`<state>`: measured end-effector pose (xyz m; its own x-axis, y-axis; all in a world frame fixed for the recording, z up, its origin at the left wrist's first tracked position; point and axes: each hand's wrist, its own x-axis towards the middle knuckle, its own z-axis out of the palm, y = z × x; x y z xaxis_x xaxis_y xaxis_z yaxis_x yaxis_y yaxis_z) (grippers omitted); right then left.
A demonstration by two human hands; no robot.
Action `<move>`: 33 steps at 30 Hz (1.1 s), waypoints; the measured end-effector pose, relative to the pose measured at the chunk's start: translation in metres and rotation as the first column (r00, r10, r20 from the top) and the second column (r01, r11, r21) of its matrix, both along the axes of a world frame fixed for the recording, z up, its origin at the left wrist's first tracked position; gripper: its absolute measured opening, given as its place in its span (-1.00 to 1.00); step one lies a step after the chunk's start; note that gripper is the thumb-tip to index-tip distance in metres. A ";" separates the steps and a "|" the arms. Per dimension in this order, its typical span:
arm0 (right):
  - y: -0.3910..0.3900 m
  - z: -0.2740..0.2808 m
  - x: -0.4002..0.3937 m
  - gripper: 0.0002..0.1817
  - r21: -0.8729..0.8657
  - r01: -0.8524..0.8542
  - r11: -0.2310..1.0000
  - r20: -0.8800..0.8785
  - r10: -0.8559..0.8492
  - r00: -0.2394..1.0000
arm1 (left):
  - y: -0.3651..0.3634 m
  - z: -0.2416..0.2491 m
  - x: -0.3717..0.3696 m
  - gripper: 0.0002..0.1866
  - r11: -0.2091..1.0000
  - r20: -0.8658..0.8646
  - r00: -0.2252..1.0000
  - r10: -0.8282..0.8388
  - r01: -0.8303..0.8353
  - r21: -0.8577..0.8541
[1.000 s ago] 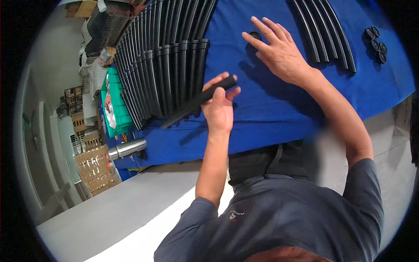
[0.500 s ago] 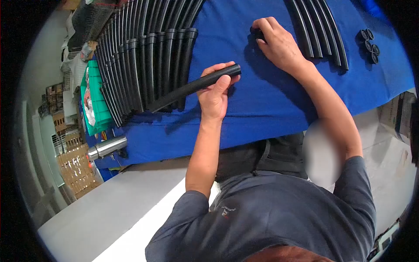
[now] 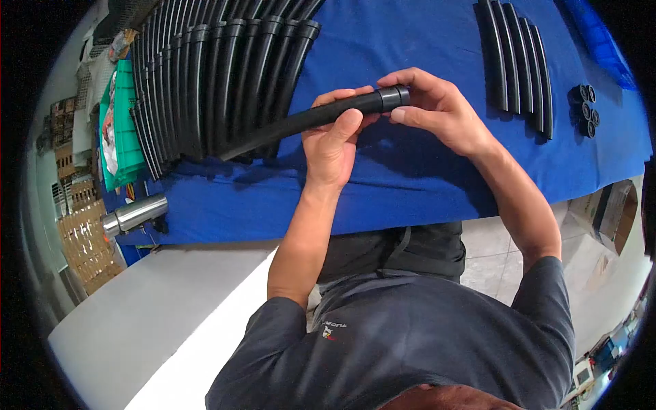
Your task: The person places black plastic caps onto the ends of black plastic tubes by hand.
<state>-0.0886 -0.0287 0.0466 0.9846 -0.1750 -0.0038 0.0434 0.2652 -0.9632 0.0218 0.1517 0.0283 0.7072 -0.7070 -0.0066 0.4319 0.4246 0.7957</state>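
A black, slightly curved tube lies across my left hand, which is closed around it near its right end. On that end sits a short black ring-like cap. My right hand grips the cap, thumb below and fingers above and behind it. The tube's far end points down and left, over the lower ends of a row of black tubes with collars on the blue cloth.
Several plain black tubes lie at the right, with several small black caps beyond them. At the left are a green bin and a metal cylinder. A blue plastic item is at the upper right.
My right hand has come down from the cloth with a black cap, which is now at the tube's end. My left hand still holds the tube. The view has shifted somewhat.
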 end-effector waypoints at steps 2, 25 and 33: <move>0.001 -0.001 0.000 -0.57 -0.033 0.018 0.999 0.010 -0.017 1.000 | 0.001 -0.001 0.001 -0.67 1.000 -0.009 1.000 0.004 -0.004 0.019; 0.011 0.006 -0.004 -0.60 -0.508 0.157 0.847 0.126 -0.107 0.986 | -0.003 0.000 -0.007 -0.76 0.992 -0.033 0.995 0.099 -0.096 0.078; -0.009 0.002 -0.002 -0.60 -0.077 0.031 0.997 0.005 -0.031 1.000 | 0.036 0.004 -0.003 -0.47 0.997 -0.045 0.996 0.071 -0.072 -0.015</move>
<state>-0.0907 -0.0373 0.0484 0.9787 -0.2049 0.0146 0.0541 0.1888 -0.9805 0.0191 0.1875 0.0320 0.7550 -0.6551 -0.0282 0.4350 0.4683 0.7691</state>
